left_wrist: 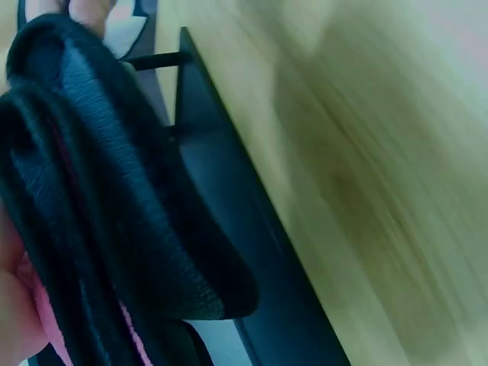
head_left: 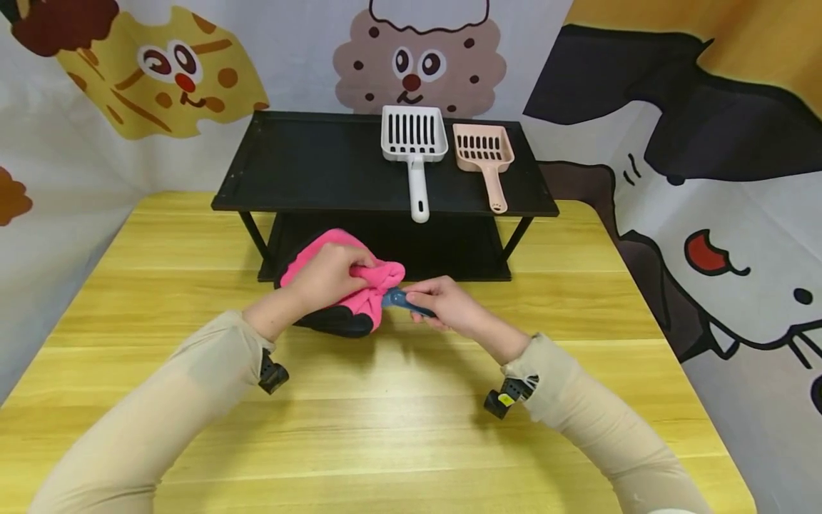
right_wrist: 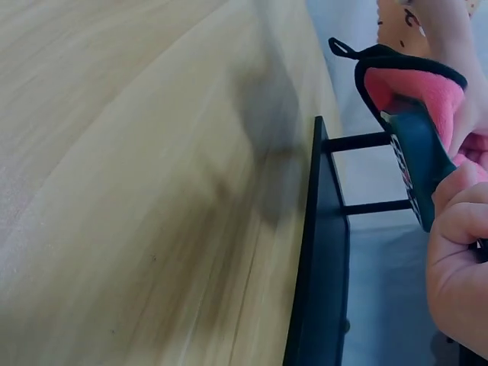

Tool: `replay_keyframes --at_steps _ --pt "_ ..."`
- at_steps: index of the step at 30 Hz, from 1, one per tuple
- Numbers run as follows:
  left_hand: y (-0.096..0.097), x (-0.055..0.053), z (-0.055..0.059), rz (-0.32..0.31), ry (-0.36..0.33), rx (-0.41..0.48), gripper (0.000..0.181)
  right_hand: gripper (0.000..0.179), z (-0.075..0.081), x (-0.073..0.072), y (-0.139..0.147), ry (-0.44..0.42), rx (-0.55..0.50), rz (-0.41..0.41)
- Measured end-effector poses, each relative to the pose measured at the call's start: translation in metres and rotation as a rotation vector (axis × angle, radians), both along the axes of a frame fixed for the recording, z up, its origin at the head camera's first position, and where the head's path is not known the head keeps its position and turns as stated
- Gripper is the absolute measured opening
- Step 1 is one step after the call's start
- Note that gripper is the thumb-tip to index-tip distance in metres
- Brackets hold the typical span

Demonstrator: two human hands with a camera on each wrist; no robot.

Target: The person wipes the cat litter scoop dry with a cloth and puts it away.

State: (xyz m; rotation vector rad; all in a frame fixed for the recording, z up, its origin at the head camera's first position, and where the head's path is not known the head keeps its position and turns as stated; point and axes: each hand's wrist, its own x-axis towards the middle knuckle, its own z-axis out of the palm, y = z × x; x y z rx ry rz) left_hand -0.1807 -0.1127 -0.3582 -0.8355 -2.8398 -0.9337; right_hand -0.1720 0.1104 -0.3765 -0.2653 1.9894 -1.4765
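My left hand (head_left: pixel 330 277) grips a pink cloth (head_left: pixel 380 275) with black edging and a black underside. The cloth wraps over the head of a blue litter scoop, hiding most of it in the head view. My right hand (head_left: pixel 447 303) holds that blue litter scoop (head_left: pixel 395 298) by its handle, with the head toward the left hand. In the right wrist view, the slotted side of the scoop (right_wrist: pixel 418 156) shows beside the pink cloth (right_wrist: pixel 444 95), which has a small black loop at a corner. Black folds of the cloth (left_wrist: pixel 145 175) fill the left wrist view.
A black two-tier rack (head_left: pixel 308 164) stands at the back of the wooden table (head_left: pixel 398 428), just beyond both hands. On its top shelf lie a white litter scoop (head_left: pixel 418 187) and a smaller pale pink one (head_left: pixel 493 187), handles facing me. A cartoon-printed curtain (head_left: pixel 302 43) hangs behind.
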Motion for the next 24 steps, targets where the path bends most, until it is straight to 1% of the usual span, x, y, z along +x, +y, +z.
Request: replay_keyframes --at_steps 2,4,10,12,13,15,18,21,24 --pt "0.0 0.0 -0.002 0.007 0.019 -0.029 0.013 0.028 0.0 0.001 0.0 0.021 0.009 0.012" --pt "0.0 0.0 -0.003 0.024 0.023 -0.059 0.014 0.028 -0.001 0.002 -0.001 0.038 0.016 0.021" --pt "-0.006 -0.004 -0.001 0.057 0.038 -0.123 0.013 0.028 -0.001 0.003 -0.001 0.073 0.034 0.032" --pt "-0.009 -0.006 0.0 0.073 0.048 -0.14 0.014 0.029 0.0 0.004 0.0 0.084 0.031 0.041" --pt "-0.011 -0.007 0.0 0.086 0.042 -0.143 0.015 0.029 0.0 0.004 0.0 0.091 0.028 0.046" --pt "-0.014 -0.007 0.001 0.112 0.035 -0.142 0.016 0.029 0.0 0.004 0.002 0.095 0.02 0.044" --pt "-0.021 -0.007 0.003 0.156 0.027 -0.114 0.013 0.029 -0.001 0.003 0.006 0.089 0.009 0.039" --pt "-0.031 -0.007 0.004 0.203 0.047 -0.068 0.01 0.03 -0.003 0.001 0.011 0.067 0.006 0.035" --pt "-0.045 -0.008 0.003 0.247 0.059 0.002 0.007 0.031 -0.004 0.001 0.016 0.022 -0.021 0.034"
